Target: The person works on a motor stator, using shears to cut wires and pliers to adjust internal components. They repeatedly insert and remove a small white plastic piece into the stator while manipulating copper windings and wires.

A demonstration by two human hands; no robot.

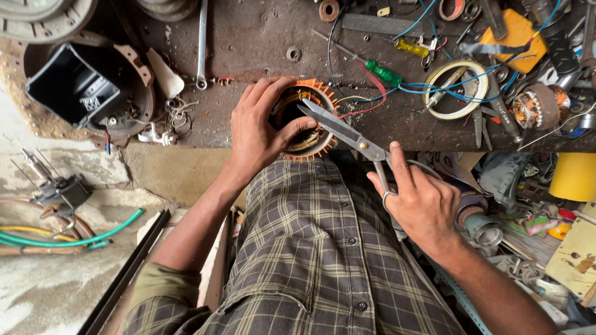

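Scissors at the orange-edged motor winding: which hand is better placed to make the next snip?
Right. The right hand already has its fingers through the handles of the scissors, whose open blades point into the stator. The left hand is gripping the stator's rim, steadying it at the bench edge.

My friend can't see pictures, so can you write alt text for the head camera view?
The left hand steadies a round motor winding ringed with orange teeth at a workbench's edge. The right hand points open scissors into it. Screwdrivers, wires and a tape roll lie beyond.
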